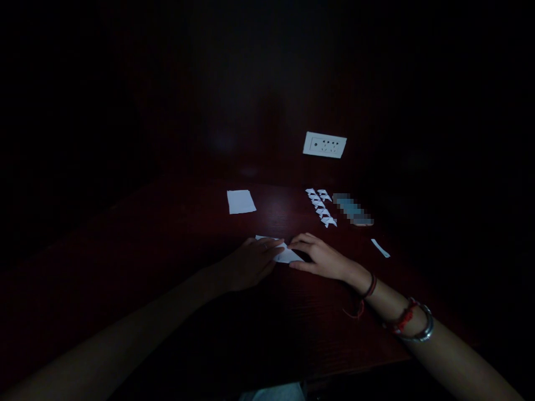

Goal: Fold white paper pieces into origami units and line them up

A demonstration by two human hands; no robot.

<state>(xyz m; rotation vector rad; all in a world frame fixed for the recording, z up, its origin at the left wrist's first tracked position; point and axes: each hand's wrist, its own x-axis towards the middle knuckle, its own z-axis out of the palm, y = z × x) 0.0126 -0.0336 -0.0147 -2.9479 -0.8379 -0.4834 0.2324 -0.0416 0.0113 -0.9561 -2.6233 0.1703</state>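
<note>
A white piece of paper (pixel 288 256), folded to a pointed corner at its right end, lies on the dark red table in front of me. My left hand (pixel 254 262) holds it down, fingers closed together over its left and middle part and covering much of it. At the right end is my right hand (pixel 320 257), its thumb and fingers spread apart, fingertips touching the paper's upper edge and thumb by its lower right corner. Beyond the hands lies a stack of square white paper sheets (pixel 241 201). Small folded paper pieces (pixel 320 207) stand in rows to the right.
A phone (pixel 355 210), blurred out, lies right of the folded pieces. Nearer me is a narrow white paper strip (pixel 380 248). A white wall socket (pixel 325 145) is on the back panel. The table's front edge (pixel 359 368) shows below; the surroundings are very dark.
</note>
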